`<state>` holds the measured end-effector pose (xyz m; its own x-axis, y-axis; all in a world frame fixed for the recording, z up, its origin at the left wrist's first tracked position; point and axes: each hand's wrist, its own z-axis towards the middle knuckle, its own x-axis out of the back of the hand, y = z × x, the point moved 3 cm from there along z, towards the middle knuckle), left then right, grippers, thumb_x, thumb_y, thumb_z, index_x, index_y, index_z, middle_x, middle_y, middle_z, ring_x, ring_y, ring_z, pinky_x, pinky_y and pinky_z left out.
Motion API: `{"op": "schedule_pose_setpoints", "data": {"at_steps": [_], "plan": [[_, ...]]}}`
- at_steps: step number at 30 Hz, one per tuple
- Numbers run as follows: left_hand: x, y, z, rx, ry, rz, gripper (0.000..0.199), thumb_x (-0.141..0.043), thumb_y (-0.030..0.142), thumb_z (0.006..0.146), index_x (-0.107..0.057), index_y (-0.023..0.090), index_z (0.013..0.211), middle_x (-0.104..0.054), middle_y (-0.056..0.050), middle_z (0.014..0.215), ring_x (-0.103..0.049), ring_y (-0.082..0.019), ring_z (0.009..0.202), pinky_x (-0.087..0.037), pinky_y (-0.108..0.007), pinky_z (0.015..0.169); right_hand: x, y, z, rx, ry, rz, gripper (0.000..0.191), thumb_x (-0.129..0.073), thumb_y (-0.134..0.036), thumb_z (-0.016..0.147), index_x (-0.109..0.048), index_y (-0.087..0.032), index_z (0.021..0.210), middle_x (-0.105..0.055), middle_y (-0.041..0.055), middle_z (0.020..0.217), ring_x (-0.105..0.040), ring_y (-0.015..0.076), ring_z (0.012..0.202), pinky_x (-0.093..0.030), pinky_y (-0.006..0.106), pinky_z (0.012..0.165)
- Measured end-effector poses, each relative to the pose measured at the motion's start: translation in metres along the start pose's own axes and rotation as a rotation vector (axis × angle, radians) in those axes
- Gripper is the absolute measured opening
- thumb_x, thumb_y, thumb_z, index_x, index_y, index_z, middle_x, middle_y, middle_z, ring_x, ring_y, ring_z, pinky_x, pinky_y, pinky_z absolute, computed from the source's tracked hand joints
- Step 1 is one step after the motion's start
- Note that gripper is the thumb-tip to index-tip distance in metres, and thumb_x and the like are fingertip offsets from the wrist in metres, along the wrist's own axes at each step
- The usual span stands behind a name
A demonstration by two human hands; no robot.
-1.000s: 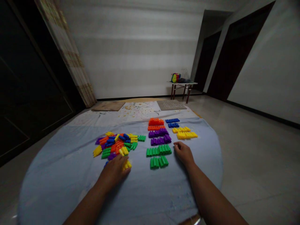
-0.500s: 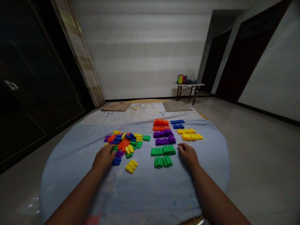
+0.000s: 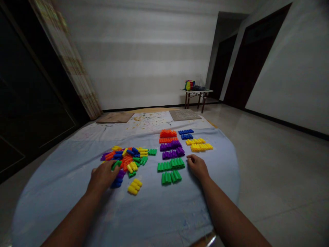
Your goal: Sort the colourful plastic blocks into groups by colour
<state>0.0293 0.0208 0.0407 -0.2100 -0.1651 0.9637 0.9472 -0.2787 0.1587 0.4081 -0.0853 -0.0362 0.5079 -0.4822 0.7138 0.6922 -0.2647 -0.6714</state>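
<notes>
My left hand [image 3: 104,175] is closed round a green tube-shaped plastic block [image 3: 117,165] at the near left edge of a mixed heap of coloured blocks [image 3: 127,159]. Purple blocks [image 3: 120,174] and blue blocks [image 3: 116,183] lie just beside its fingers. A yellow block piece [image 3: 135,187] sits apart, in front of the heap. My right hand [image 3: 197,167] rests on the cloth with curled fingers and nothing visible in them. Left of it are rows of green blocks [image 3: 171,165], with purple rows [image 3: 171,153] and orange rows [image 3: 168,135] behind.
Yellow rows [image 3: 202,147] and blue rows [image 3: 186,132] lie beyond my right hand. A light blue cloth [image 3: 154,212] covers the round table. Two flat boards, a brown one [image 3: 116,117] and a grey one [image 3: 184,115], lie at its far edge. A small table [image 3: 197,91] stands behind.
The view has turned a little to the right, so everything sits further left. My left hand has lifted slightly with the green block, which shows more clearly. My right hand stays beside the green rows.
</notes>
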Motion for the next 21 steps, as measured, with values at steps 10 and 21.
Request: {"op": "schedule_pose_setpoints", "data": {"at_steps": [10,21], "plan": [[-0.019,0.117,-0.031,-0.274,-0.203,-0.016,0.031,-0.042,0.039,0.082,-0.063,0.022,0.097,-0.065,-0.008,0.094,-0.059,-0.023,0.089,-0.040,-0.034,0.077,0.002,-0.002,0.000,-0.010,0.001,0.023,0.026,-0.047,-0.028,0.080,-0.068,-0.022,0.095,-0.070,0.0022,0.079,-0.062,0.0165,0.075,-0.043,0.025,0.068],[-0.037,0.107,-0.016,-0.503,-0.454,-0.195,0.063,-0.063,0.031,0.064,-0.048,0.029,0.125,-0.051,-0.005,0.130,-0.044,-0.024,0.120,-0.031,-0.039,0.102,0.001,-0.002,0.001,-0.025,0.002,0.033,0.025,-0.047,-0.028,0.080,-0.068,-0.023,0.094,-0.070,0.0015,0.077,-0.063,0.0167,0.075,-0.043,0.025,0.067]]}}
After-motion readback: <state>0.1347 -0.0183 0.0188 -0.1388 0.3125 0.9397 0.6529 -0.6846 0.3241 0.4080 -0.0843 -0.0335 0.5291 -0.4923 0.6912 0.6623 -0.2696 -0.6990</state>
